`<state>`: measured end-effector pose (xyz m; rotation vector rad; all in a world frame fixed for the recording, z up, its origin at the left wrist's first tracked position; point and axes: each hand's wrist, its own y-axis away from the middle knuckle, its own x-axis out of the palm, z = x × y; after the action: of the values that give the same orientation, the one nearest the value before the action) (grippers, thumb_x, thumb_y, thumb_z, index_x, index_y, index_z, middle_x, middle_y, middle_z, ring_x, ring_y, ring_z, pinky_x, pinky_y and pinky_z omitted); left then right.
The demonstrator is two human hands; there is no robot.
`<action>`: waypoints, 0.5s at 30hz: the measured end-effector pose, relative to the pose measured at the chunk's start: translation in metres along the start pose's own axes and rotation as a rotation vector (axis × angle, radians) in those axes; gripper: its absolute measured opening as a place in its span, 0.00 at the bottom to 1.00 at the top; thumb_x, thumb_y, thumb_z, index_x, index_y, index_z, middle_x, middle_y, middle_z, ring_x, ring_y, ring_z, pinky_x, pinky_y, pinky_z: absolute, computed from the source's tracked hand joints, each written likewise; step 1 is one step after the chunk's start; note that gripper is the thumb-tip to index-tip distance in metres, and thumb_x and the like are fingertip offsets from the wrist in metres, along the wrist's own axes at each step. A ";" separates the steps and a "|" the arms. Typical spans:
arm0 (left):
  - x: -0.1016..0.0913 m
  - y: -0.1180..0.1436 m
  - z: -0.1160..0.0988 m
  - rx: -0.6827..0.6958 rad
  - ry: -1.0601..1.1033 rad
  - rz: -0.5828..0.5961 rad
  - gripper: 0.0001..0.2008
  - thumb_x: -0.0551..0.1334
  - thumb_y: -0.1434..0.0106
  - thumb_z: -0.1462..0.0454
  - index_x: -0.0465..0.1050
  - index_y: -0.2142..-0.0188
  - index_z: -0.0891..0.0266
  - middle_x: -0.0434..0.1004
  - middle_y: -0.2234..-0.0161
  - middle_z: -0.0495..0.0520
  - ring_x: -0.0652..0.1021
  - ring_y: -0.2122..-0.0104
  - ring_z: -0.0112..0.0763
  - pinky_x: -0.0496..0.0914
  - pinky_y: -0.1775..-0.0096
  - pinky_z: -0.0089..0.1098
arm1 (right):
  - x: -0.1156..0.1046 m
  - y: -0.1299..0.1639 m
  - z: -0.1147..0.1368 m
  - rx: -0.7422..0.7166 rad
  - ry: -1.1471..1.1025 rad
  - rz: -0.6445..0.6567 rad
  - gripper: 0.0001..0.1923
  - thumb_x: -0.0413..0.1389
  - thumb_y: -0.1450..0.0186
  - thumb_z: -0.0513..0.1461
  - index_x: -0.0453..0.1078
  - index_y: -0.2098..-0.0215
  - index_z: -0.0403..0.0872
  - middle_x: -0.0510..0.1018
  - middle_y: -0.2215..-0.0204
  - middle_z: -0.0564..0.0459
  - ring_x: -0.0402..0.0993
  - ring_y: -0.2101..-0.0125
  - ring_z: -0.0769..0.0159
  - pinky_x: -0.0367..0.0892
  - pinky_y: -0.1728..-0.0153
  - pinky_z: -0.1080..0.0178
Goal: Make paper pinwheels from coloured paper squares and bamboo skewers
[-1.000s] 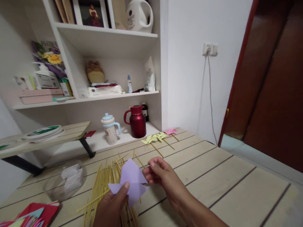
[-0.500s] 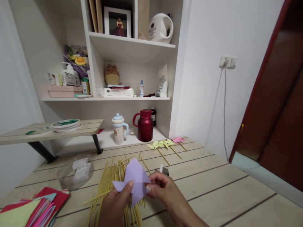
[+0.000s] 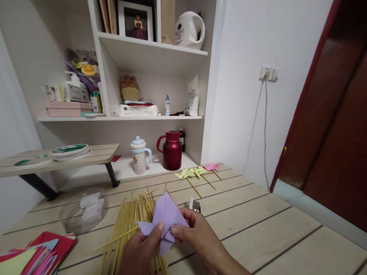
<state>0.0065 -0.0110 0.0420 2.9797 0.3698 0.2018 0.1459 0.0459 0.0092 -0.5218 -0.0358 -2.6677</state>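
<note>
Both hands pinch the lilac paper just above the sticks, left hand clamped on its lower-left flap, right hand on the centre; I judge the folds hold best if the right thumb keeps pressing there.

Paper stack cut off at bottom-left; lilac paper hides sticks
</note>
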 end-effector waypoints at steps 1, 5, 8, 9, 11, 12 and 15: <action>0.000 0.000 -0.002 0.013 -0.026 -0.019 0.16 0.72 0.62 0.50 0.82 0.80 0.59 0.78 0.81 0.54 0.73 0.78 0.37 0.71 0.71 0.33 | 0.000 0.000 0.000 0.002 0.007 0.006 0.16 0.71 0.56 0.42 0.73 0.74 0.43 0.73 0.82 0.57 0.64 0.81 0.72 0.59 0.76 0.67; -0.007 -0.006 0.003 0.081 -0.078 -0.032 0.14 0.75 0.71 0.54 0.78 0.86 0.58 0.78 0.81 0.53 0.72 0.78 0.35 0.69 0.72 0.32 | -0.001 0.000 -0.001 0.021 -0.007 0.018 0.17 0.71 0.55 0.43 0.73 0.73 0.43 0.75 0.81 0.54 0.65 0.82 0.72 0.60 0.78 0.67; -0.011 -0.014 0.018 0.092 -0.007 -0.056 0.14 0.75 0.64 0.53 0.78 0.83 0.59 0.77 0.81 0.53 0.73 0.79 0.34 0.69 0.72 0.32 | -0.001 0.000 -0.002 0.027 -0.016 0.043 0.17 0.71 0.54 0.43 0.74 0.72 0.42 0.75 0.80 0.53 0.67 0.81 0.71 0.62 0.77 0.67; -0.011 -0.016 0.023 0.083 0.034 -0.061 0.14 0.73 0.59 0.51 0.79 0.81 0.59 0.77 0.81 0.53 0.74 0.78 0.36 0.70 0.71 0.33 | -0.001 0.000 -0.002 0.026 -0.019 0.063 0.17 0.71 0.54 0.43 0.73 0.73 0.42 0.74 0.80 0.54 0.67 0.81 0.72 0.62 0.76 0.67; -0.012 -0.019 0.030 0.081 0.042 -0.081 0.16 0.69 0.53 0.49 0.79 0.79 0.60 0.77 0.81 0.54 0.75 0.77 0.38 0.71 0.69 0.35 | 0.000 0.001 -0.002 0.032 -0.015 0.102 0.18 0.71 0.55 0.44 0.72 0.75 0.42 0.72 0.82 0.56 0.66 0.82 0.73 0.61 0.77 0.68; -0.012 -0.020 0.032 0.084 0.029 -0.089 0.17 0.68 0.52 0.48 0.79 0.79 0.60 0.77 0.81 0.54 0.76 0.77 0.39 0.71 0.69 0.35 | 0.001 0.001 -0.003 0.038 -0.008 0.116 0.18 0.71 0.55 0.44 0.72 0.75 0.41 0.71 0.82 0.57 0.66 0.82 0.73 0.61 0.77 0.68; -0.014 -0.020 0.034 0.112 -0.012 -0.117 0.17 0.69 0.53 0.48 0.79 0.80 0.59 0.78 0.81 0.54 0.76 0.77 0.38 0.70 0.70 0.34 | 0.002 0.001 -0.004 0.074 0.000 0.097 0.19 0.72 0.56 0.44 0.72 0.75 0.41 0.72 0.82 0.57 0.66 0.83 0.74 0.60 0.77 0.68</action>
<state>-0.0061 0.0007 0.0040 3.0540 0.5701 0.1555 0.1435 0.0436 0.0058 -0.4875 -0.1063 -2.5606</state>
